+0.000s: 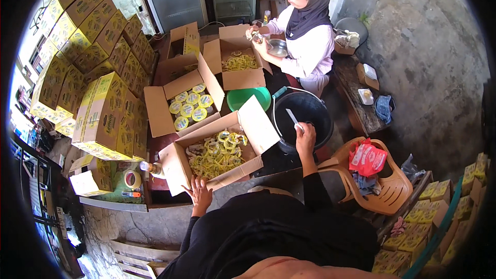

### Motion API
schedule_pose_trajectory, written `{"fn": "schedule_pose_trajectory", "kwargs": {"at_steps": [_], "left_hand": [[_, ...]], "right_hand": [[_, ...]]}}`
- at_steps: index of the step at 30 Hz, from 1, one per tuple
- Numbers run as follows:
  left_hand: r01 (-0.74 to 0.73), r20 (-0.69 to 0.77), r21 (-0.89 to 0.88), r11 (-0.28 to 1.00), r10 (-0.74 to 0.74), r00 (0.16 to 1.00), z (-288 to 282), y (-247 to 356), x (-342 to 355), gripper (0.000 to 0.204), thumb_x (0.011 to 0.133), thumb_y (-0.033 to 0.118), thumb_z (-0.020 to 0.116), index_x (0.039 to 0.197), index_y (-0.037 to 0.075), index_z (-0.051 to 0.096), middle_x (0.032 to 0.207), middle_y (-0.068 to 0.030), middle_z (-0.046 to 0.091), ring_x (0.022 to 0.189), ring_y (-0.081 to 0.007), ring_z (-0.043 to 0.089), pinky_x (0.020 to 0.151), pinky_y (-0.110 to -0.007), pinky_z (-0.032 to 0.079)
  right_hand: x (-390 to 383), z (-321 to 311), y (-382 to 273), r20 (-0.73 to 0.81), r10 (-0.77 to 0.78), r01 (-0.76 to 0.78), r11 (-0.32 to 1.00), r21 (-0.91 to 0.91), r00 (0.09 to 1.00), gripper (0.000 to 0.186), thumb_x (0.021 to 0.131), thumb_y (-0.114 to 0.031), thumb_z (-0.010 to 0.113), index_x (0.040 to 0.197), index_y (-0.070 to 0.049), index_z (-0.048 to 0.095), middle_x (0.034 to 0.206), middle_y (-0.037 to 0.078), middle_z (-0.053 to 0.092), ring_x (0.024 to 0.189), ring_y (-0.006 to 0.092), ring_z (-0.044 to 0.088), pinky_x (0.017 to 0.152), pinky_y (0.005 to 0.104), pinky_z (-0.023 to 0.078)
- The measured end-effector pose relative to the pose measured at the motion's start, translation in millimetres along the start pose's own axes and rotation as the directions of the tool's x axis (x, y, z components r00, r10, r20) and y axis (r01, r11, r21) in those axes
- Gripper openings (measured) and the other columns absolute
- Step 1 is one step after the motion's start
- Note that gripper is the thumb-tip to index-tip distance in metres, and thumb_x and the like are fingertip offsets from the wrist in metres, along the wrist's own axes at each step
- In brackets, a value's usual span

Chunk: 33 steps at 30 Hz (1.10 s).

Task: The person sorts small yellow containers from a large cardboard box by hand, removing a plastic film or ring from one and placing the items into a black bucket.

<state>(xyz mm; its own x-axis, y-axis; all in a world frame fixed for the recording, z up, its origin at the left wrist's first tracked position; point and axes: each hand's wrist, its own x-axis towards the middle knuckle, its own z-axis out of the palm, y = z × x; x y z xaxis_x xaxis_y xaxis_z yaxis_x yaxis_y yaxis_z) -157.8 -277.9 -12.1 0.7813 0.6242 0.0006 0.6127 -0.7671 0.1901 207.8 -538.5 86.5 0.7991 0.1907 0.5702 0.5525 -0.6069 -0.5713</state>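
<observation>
L hand [199, 195], lower ctr-left: fingers spread on near edge of box [237, 172]. R hand [306, 138], right of ctr: fingers closed on knife [292, 117], blade up-left. Box w/ yellow strips [214, 159] lies left of R fingers, long axis lower-left to upper-right; L hand nearer.

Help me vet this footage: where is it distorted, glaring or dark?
Head view: the picture ends in a black fisheye rim, stacked boxes appearing tilted near it; white glare at far left; the bucket dark inside, the knife pale against it.
</observation>
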Motion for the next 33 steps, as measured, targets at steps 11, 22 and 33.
{"fn": "schedule_pose_trajectory", "kwargs": {"at_steps": [11, 22, 33], "left_hand": [[0.137, 0.024, 0.061, 0.989, -0.139, 0.99, -1.2, 14.1, 3.0, 0.059, 0.077, 0.031, 0.077, 0.126, 0.007, 0.055, 0.147, -0.0098, 0.041, 0.148, -0.033, 0.021, 0.108, -0.078, -0.002], [0.081, 0.206, -0.035, 0.996, -0.073, 0.976, 19.0, -10.9, 23.5, 0.039, 0.085, 0.034, 0.07, 0.116, 0.011, 0.064, 0.135, -0.0071, 0.054, 0.141, -0.0423, 0.03, 0.105, -0.081, -0.003], [0.102, 0.435, -0.567, 0.817, 0.191, 0.88, -79.5, -12.1, 158.6, 0.035, 0.086, 0.032, 0.072, 0.111, 0.008, 0.071, 0.112, -0.014, 0.07, 0.104, -0.031, 0.067, 0.091, -0.039, 0.051]], "right_hand": [[-0.6, 6.2, -10.3, 0.087, -0.077, 0.075, 0.997, 0.023, 0.993, 0.011, 0.089, -0.016, 0.068, 0.097, -0.01, 0.064, 0.086, 0.008, 0.059, 0.085, 0.0306, 0.058, 0.078, 0.0435, 0.045], [1.7, 8.6, -8.2, 0.139, -0.044, 0.041, 0.999, 0.021, 0.989, 0.01, 0.088, -0.014, 0.068, 0.096, -0.01, 0.065, 0.088, 0.008, 0.06, 0.085, 0.0313, 0.06, 0.073, 0.0432, 0.046], [-1.2, 13.8, -12.9, 0.125, 0.119, -0.105, 0.988, -0.113, 0.985, 0.011, 0.089, -0.014, 0.069, 0.098, -0.008, 0.068, 0.09, 0.008, 0.063, 0.083, 0.0301, 0.062, 0.075, 0.041, 0.048]]}}
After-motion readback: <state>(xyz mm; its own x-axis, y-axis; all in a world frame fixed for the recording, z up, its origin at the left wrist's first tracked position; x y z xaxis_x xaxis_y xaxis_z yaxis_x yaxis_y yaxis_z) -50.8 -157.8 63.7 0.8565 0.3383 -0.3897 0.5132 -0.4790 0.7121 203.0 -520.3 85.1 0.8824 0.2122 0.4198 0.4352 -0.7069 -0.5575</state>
